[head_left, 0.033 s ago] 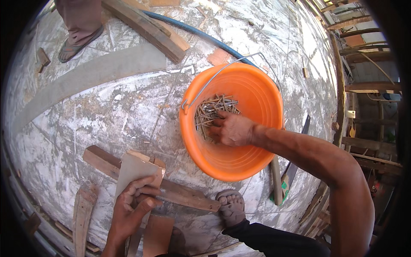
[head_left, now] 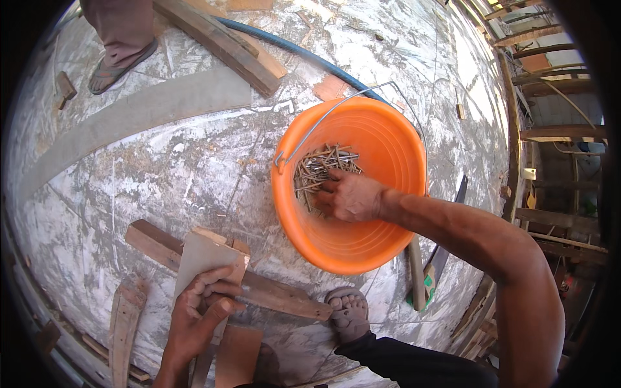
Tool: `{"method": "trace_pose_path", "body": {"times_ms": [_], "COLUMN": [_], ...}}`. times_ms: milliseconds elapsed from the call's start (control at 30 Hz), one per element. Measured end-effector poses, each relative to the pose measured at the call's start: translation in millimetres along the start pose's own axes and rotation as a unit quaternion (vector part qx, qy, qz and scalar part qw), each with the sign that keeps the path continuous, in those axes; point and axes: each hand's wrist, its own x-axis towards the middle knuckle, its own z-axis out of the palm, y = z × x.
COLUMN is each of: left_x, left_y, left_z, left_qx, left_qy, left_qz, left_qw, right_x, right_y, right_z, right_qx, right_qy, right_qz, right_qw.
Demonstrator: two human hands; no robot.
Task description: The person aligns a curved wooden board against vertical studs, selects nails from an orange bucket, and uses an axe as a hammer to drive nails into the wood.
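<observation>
An orange bucket (head_left: 388, 149) leans tilted, its mouth toward me, with a heap of nails (head_left: 317, 165) inside. My right hand (head_left: 352, 197) reaches over the rim into it. Its fingers are bent into the heap, closed on nails; the fingertips are partly hidden. At the lower left my left hand (head_left: 200, 304) rests its loosely curved fingers against a grey flat board (head_left: 197, 258). The thumb stands apart from the fingers, and nothing shows between them. Under that board lies a brown wooden beam (head_left: 284, 299).
A handsaw (head_left: 446, 249) with a green-marked handle and a wooden stick (head_left: 416, 275) lie right of the bucket. A blue hose (head_left: 297, 48) runs behind it. Timber (head_left: 220, 42) and another person's sandalled foot (head_left: 107, 76) are at the far left. My foot (head_left: 349, 313) is below the bucket.
</observation>
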Motion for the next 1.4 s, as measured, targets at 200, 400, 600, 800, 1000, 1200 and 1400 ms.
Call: {"method": "trace_pose_path", "body": {"times_ms": [200, 400, 600, 800, 1000, 1200, 1400], "left_x": [1.2, 0.1, 1.4, 17.5, 49.4, 66.7, 82.4], "left_y": [-3.0, -0.2, 15.8, 52.4, 68.9, 69.1, 64.9], "left_z": [0.3, 0.5, 13.6, 51.6, 103.3, 123.4, 136.0], "left_qx": [-0.015, -0.018, 0.073, 0.089, 0.013, -0.06, -0.129], "left_qy": [0.004, 0.0, -0.023, -0.088, -0.056, -0.06, -0.066], "left_qz": [-0.001, -0.009, 0.011, 0.075, 0.172, 0.132, 0.123], "left_qw": [1.0, 1.0, 0.997, 0.989, 0.983, 0.988, 0.982], "right_x": [6.4, 1.8, -26.5, -35.7, -31.4, -33.1, -31.6], "right_y": [3.0, 5.8, 4.1, -8.3, -29.4, -34.0, -37.2], "right_z": [2.9, -9.7, -44.6, -99.2, -140.8, -150.5, -140.9], "right_qx": [-0.02, 0.113, 0.607, 0.871, 0.909, 0.872, 0.866], "right_qy": [0.037, 0.077, 0.077, 0.16, 0.18, 0.19, 0.241], "right_qz": [-0.001, 0.126, 0.324, 0.35, 0.3, 0.365, 0.372], "right_qw": [0.999, 0.983, 0.721, 0.306, 0.227, 0.264, 0.232]}}
